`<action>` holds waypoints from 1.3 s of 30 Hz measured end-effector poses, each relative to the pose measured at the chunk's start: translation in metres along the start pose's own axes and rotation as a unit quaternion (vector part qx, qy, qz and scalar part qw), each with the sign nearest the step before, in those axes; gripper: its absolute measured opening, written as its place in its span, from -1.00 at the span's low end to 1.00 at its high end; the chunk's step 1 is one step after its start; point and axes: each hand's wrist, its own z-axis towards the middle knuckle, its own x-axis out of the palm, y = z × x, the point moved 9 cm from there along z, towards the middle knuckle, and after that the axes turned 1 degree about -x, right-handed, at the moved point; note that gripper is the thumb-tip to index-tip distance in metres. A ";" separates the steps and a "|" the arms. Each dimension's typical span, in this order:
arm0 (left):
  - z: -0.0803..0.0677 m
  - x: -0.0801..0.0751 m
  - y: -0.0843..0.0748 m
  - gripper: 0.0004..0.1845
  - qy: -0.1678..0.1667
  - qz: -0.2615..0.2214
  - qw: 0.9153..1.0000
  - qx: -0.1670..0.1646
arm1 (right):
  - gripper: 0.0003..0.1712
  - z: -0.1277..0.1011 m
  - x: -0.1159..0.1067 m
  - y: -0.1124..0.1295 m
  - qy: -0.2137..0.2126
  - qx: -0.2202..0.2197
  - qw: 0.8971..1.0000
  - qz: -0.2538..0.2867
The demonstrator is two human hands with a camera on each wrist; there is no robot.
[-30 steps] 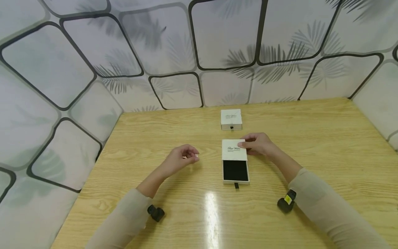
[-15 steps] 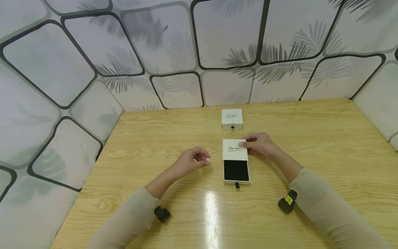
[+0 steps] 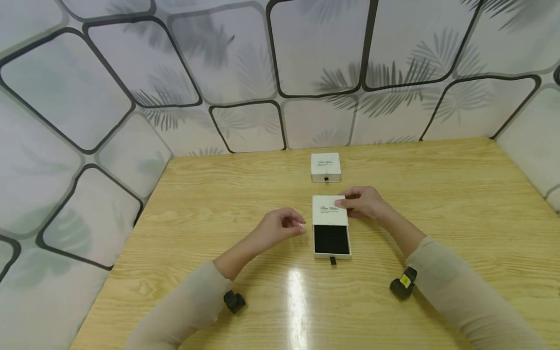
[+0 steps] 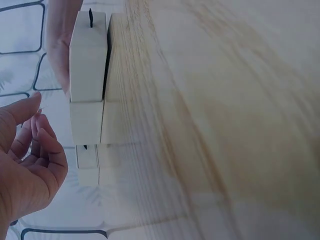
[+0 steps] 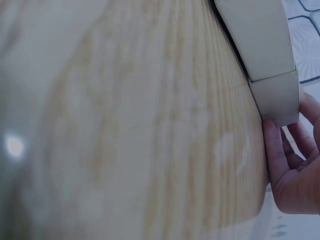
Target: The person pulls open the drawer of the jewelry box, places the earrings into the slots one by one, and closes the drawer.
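Note:
In the head view my left hand [image 3: 280, 227] pinches a tiny shiny piece [image 3: 302, 224] between thumb and forefinger, just left of an open white drawer box. The piece is too small to tell its kind. My right hand [image 3: 365, 202] grips the right side of that box's lettered sleeve [image 3: 325, 214], thumb on top. Its drawer is pulled toward me and shows a black insert [image 3: 331, 239] and a black pull tab [image 3: 333, 261]. In the right wrist view, fingers [image 5: 275, 145] press against the box sleeve [image 5: 277, 97] low at its side.
Behind the open box stands a second white box [image 3: 325, 166], closed, with a black tab in front. Another tiny clear piece [image 3: 234, 219] lies on the wooden table [image 3: 459, 204], left of my left hand. A patterned cloth wall [image 3: 319, 121] rises along the table's back edge.
My left hand has moved right with the tiny piece, closer to the open box. The clear piece on the table has come into view behind it. The right hand and box stay put.

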 end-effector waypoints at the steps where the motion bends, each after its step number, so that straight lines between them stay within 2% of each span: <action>1: 0.001 0.001 -0.001 -0.79 -0.002 -0.002 1.000 -0.001 | -0.31 0.000 0.000 0.000 0.001 -0.001 1.000 0.001; 6: 0.004 0.008 -0.007 -0.83 -0.003 -0.009 1.000 0.002 | -0.32 -0.001 0.000 0.001 -0.001 0.000 1.000 0.007; 24: 0.019 0.043 -0.028 -0.85 0.037 -0.012 0.999 0.018 | -0.32 0.001 -0.001 0.000 -0.010 0.008 1.000 -0.001; 33: 0.026 0.062 -0.035 -0.89 0.059 0.038 0.997 0.036 | -0.33 0.000 -0.001 0.001 -0.013 0.006 1.000 0.002; 39: 0.028 0.071 -0.039 -0.88 0.059 0.128 0.988 0.058 | -0.34 0.000 -0.001 0.000 -0.015 0.009 1.000 0.007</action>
